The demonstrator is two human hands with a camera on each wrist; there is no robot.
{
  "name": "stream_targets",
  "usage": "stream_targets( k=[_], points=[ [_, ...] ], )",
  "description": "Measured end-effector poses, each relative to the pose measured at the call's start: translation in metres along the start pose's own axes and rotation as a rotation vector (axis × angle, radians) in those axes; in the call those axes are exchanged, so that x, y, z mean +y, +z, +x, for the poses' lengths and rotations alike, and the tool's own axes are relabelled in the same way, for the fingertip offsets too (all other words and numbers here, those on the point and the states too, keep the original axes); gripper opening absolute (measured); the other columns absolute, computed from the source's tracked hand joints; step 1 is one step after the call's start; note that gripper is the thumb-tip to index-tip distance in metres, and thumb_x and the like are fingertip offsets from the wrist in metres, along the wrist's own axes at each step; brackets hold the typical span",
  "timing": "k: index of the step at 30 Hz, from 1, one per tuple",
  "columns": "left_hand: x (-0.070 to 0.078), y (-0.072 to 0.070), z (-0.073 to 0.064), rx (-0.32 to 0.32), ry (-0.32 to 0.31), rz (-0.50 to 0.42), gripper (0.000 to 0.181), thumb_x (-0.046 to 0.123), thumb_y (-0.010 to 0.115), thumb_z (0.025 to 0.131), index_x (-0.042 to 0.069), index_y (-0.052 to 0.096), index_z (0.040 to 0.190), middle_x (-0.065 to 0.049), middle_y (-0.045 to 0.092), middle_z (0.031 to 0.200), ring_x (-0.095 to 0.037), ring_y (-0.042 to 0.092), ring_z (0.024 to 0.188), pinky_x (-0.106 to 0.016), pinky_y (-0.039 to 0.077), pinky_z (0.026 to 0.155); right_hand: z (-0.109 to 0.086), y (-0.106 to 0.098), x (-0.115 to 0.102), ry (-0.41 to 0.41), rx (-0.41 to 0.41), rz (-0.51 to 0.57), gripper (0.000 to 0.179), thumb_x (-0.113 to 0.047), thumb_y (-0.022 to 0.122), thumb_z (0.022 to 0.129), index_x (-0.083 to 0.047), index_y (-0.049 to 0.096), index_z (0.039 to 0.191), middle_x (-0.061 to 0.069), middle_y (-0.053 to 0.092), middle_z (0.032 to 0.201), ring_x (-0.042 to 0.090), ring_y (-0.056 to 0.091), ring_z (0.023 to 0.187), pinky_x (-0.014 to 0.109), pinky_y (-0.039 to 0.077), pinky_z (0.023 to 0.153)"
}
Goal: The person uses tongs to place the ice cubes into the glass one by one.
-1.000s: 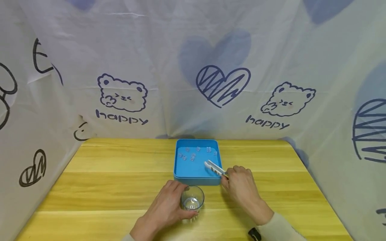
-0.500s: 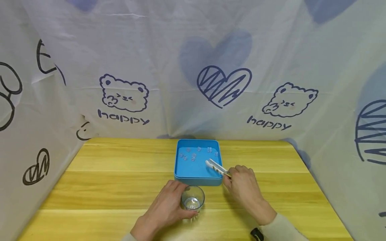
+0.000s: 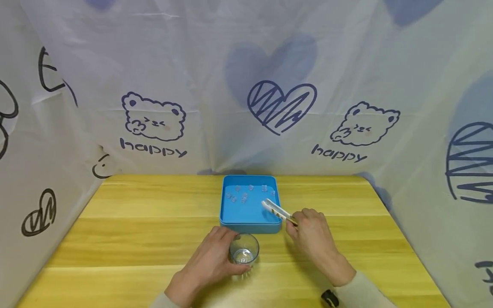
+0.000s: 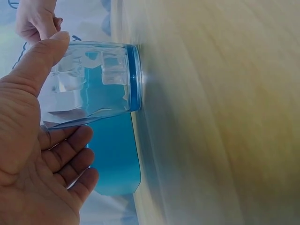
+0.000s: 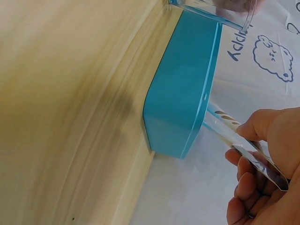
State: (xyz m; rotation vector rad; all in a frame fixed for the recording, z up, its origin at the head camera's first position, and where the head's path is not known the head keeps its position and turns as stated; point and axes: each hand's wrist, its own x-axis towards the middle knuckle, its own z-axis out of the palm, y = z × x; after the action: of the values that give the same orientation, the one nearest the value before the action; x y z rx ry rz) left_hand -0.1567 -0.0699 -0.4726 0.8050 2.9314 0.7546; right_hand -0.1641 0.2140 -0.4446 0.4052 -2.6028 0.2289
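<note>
My left hand (image 3: pixel 209 256) grips a clear drinking glass (image 3: pixel 245 249) by its side, thumb in front and fingers behind. The glass stands upright on the table. In the left wrist view, whether the clear block shapes in it are contents or facets cannot be told. My right hand (image 3: pixel 313 233) holds a pair of tongs (image 3: pixel 278 211) with white ends and gold-coloured handles, pinched between thumb and fingers. The tong tips hang over the right part of a blue box (image 3: pixel 248 228). Several small clear cubes (image 3: pixel 244 198) lie on the box floor beyond the tips.
The wood-grain table (image 3: pixel 154 239) carries the box near its far edge, with the glass just in front. A white cloth (image 3: pixel 215 64) printed with hearts and bears hangs behind and at both sides. A black band (image 3: pixel 330 298) shows by the right sleeve.
My right hand with the tongs has shifted slightly to the right. The left hand and glass stay in place. The cubes have not moved, and the head view has tilted slightly.
</note>
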Motion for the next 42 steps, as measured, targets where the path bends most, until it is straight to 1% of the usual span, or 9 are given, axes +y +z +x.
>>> stream_targets(
  k=[3, 9, 20, 28, 32, 35, 38, 40, 42],
  points=[
    [0.000, 0.000, 0.000, -0.003, -0.006, 0.002, 0.085, 0.062, 0.088, 0.077, 0.007, 0.063, 0.137, -0.008, 0.064, 0.138, -0.027, 0.055, 0.126, -0.047, 0.049, 0.112, -0.001, -0.002, 0.001, 0.003, 0.005, 0.017, 0.019, -0.017, 0.084, 0.088, -0.003, 0.073, 0.082, 0.001, 0.058, 0.068, 0.019, 0.048, 0.063, 0.034, 0.043, 0.061],
    [0.001, 0.001, 0.000, 0.002, 0.020, 0.006, 0.086, 0.062, 0.087, 0.077, 0.006, 0.063, 0.137, -0.010, 0.063, 0.140, -0.028, 0.055, 0.128, -0.048, 0.048, 0.114, -0.002, -0.007, 0.003, 0.007, 0.024, 0.043, 0.016, -0.015, 0.084, 0.088, -0.003, 0.074, 0.085, 0.002, 0.060, 0.070, 0.020, 0.051, 0.066, 0.036, 0.045, 0.063],
    [0.002, 0.000, 0.000, 0.019, 0.049, 0.030, 0.082, 0.061, 0.088, 0.077, 0.007, 0.064, 0.134, -0.008, 0.065, 0.136, -0.025, 0.056, 0.125, -0.046, 0.049, 0.112, -0.005, -0.010, 0.003, -0.054, 0.098, 0.060, 0.015, -0.014, 0.084, 0.087, -0.003, 0.074, 0.085, 0.000, 0.059, 0.070, 0.017, 0.049, 0.063, 0.032, 0.042, 0.060],
    [0.001, -0.003, 0.000, 0.019, 0.060, 0.028, 0.082, 0.060, 0.089, 0.076, 0.006, 0.064, 0.133, -0.008, 0.064, 0.135, -0.024, 0.056, 0.123, -0.047, 0.051, 0.110, -0.007, -0.014, 0.000, -0.100, 0.153, 0.078, 0.015, -0.016, 0.085, 0.085, -0.004, 0.076, 0.087, 0.000, 0.062, 0.072, 0.016, 0.053, 0.065, 0.030, 0.041, 0.060],
    [0.000, -0.003, 0.000, 0.016, 0.056, 0.026, 0.082, 0.060, 0.089, 0.077, 0.006, 0.064, 0.133, -0.008, 0.064, 0.135, -0.024, 0.056, 0.123, -0.047, 0.051, 0.109, -0.011, -0.018, -0.003, -0.131, 0.162, 0.108, 0.016, -0.018, 0.084, 0.084, -0.005, 0.076, 0.088, -0.001, 0.063, 0.074, 0.015, 0.055, 0.068, 0.030, 0.043, 0.061],
    [0.000, -0.003, -0.001, 0.021, 0.052, 0.029, 0.082, 0.061, 0.089, 0.076, 0.006, 0.064, 0.133, -0.008, 0.065, 0.134, -0.024, 0.056, 0.123, -0.047, 0.051, 0.109, -0.016, -0.022, -0.006, -0.151, 0.153, 0.144, 0.015, -0.020, 0.083, 0.084, -0.007, 0.076, 0.090, -0.002, 0.063, 0.077, 0.012, 0.055, 0.070, 0.032, 0.047, 0.065],
    [-0.001, -0.003, -0.001, 0.032, 0.054, 0.032, 0.082, 0.061, 0.089, 0.076, 0.006, 0.065, 0.132, -0.007, 0.065, 0.133, -0.023, 0.056, 0.122, -0.046, 0.052, 0.109, -0.021, -0.026, -0.010, -0.179, 0.150, 0.184, 0.013, -0.021, 0.080, 0.087, -0.009, 0.076, 0.091, -0.005, 0.062, 0.078, 0.009, 0.054, 0.073, 0.033, 0.051, 0.068],
    [-0.002, -0.002, -0.002, 0.038, 0.058, 0.034, 0.082, 0.062, 0.089, 0.076, 0.006, 0.065, 0.131, -0.007, 0.065, 0.133, -0.023, 0.057, 0.121, -0.046, 0.052, 0.108, -0.026, -0.027, -0.013, -0.201, 0.155, 0.210, 0.017, -0.026, 0.075, 0.094, -0.010, 0.076, 0.092, -0.007, 0.061, 0.078, 0.007, 0.053, 0.074, 0.033, 0.051, 0.069],
    [-0.002, -0.001, -0.002, 0.040, 0.059, 0.033, 0.082, 0.061, 0.089, 0.076, 0.007, 0.065, 0.132, -0.007, 0.065, 0.133, -0.023, 0.057, 0.121, -0.045, 0.052, 0.108, -0.030, -0.028, -0.014, -0.227, 0.166, 0.232, 0.026, -0.033, 0.067, 0.101, -0.011, 0.076, 0.092, -0.008, 0.061, 0.079, 0.007, 0.053, 0.075, 0.033, 0.051, 0.070]
  ],
)
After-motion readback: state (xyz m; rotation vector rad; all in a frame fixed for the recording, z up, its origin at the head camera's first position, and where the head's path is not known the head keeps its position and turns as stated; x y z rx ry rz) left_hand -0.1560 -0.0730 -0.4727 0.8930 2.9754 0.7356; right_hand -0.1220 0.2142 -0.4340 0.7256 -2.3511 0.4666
